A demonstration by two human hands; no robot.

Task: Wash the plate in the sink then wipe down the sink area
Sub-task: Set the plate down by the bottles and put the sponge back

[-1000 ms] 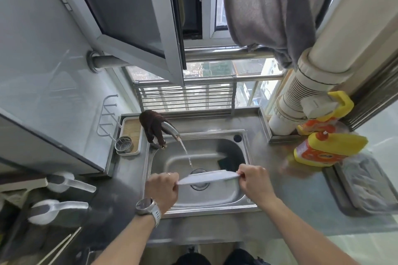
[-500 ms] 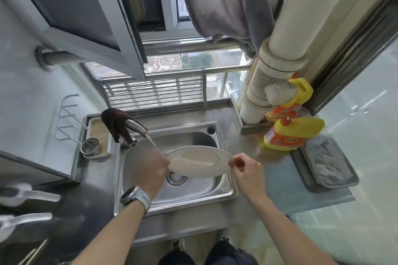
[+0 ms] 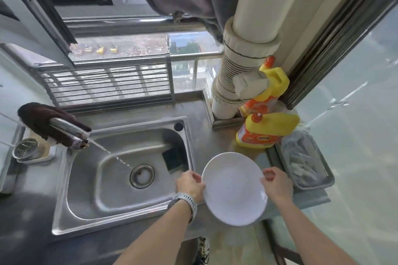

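White plate (image 3: 234,188) held by both hands to the right of the sink basin, above the counter edge, face tilted toward the camera. Left hand (image 3: 190,185), watch on wrist, pinching the plate's left rim, fingers curled round the edge. Right hand (image 3: 276,184) pinching the right rim likewise. Sink (image 3: 81,206) to the left: steel basin, drain strainer (image 3: 142,176) at centre, dark sponge (image 3: 174,159) against the right wall. Faucet (image 3: 69,130) at rear left, running, brown cloth (image 3: 41,119) draped over it. Yellow detergent bottles (image 3: 267,131) behind the plate, beside a metal tray (image 3: 310,185).
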